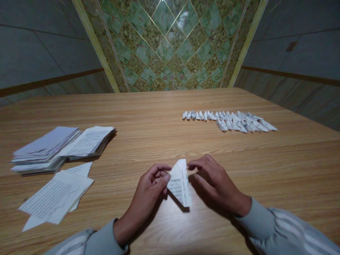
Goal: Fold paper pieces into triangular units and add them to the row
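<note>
A folded piece of printed paper (180, 184), roughly triangular with a straight strip along its right edge, is held just over the wooden table. My left hand (151, 186) pinches its left corner between thumb and fingers. On the paper's other side, my right hand (215, 182) has its thumb and index finger apart, close to the right edge and holding nothing. Whether a right fingertip brushes the paper I cannot tell. The other fingers of my right hand are curled and partly hidden.
Two rows of small folded paper boats (233, 122) stand at the back right of the wooden table (138, 117). Stacks of printed paper (90, 141) lie at the left. Several loose sheets (57, 196) lie in front of them. A tiled wall (170, 46) rises beyond the table.
</note>
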`<state>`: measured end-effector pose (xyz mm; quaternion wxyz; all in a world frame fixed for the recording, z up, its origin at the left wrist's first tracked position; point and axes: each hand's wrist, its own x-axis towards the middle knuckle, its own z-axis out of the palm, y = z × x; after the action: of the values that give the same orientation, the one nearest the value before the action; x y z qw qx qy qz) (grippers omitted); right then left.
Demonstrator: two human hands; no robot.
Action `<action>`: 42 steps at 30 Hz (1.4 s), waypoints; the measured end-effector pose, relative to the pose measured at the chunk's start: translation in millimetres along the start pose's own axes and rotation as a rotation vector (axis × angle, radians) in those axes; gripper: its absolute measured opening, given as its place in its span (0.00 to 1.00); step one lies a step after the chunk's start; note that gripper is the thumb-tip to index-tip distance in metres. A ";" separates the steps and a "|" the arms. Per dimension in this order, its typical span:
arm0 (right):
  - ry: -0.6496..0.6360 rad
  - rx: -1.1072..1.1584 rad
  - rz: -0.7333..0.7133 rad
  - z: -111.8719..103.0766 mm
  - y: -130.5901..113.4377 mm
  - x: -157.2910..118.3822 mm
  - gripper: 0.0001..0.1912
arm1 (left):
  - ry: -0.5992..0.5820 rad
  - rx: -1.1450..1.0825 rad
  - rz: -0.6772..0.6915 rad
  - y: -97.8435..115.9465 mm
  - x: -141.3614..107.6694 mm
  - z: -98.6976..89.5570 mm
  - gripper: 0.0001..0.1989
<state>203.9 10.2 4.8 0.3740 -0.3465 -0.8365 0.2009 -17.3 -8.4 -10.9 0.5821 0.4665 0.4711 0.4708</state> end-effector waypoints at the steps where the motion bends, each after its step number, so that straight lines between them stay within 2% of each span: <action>1: -0.015 -0.101 -0.118 -2.7 2.0 0.9 0.14 | -0.036 0.016 -0.027 0.8 0.8 -1.4 0.15; 4: -0.087 -0.308 -0.368 -6.3 2.6 3.3 0.09 | -0.140 0.100 -0.065 3.0 3.4 -5.2 0.13; 5: -0.106 -0.344 -0.423 -5.9 1.1 4.0 0.07 | -0.161 0.158 -0.038 3.4 4.3 -6.2 0.11; 7: -0.158 -0.385 -0.488 -3.0 -2.3 4.6 0.08 | -0.160 0.337 0.092 3.9 6.0 -7.9 0.08; 10: -0.242 -0.424 -0.479 4.4 -4.6 3.5 0.13 | -0.078 0.655 0.365 3.6 5.1 -9.2 0.05; 12: -0.277 -0.452 -0.448 10.1 -3.4 1.6 0.14 | -0.074 0.821 0.491 2.7 0.6 -8.7 0.05; 15: -0.285 -0.476 -0.395 17.7 -1.1 -2.1 0.14 | -0.195 1.017 0.570 0.3 -9.7 -6.0 0.07; 18: -0.277 -0.461 -0.339 21.7 -0.7 -4.6 0.14 | -0.295 1.159 0.581 -3.2 -17.2 -3.1 0.11; 22: -0.314 -0.321 -0.188 20.0 0.5 -5.3 0.12 | -0.340 1.146 0.562 -6.0 -17.0 -3.5 0.05; 27: -0.424 -0.114 -0.016 12.1 3.7 -4.8 0.08 | -0.357 1.090 0.532 -2.7 -13.2 -6.2 0.09; 32: -0.468 -0.142 -0.047 7.7 0.6 -4.2 0.09 | -0.352 1.024 0.475 2.3 -14.4 -6.1 0.05; 37: -0.374 -0.298 -0.140 12.8 0.6 -5.2 0.12 | -0.339 1.052 0.492 1.2 -17.8 -5.1 0.03; 42: -0.402 -0.192 -0.069 12.0 2.2 -6.0 0.09 | -0.338 1.042 0.496 0.5 -17.3 -5.3 0.04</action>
<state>198.5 6.4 -7.1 0.1716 -0.3048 -0.9208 0.1725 -24.6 -24.9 -9.2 0.2166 0.8548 0.4178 0.2187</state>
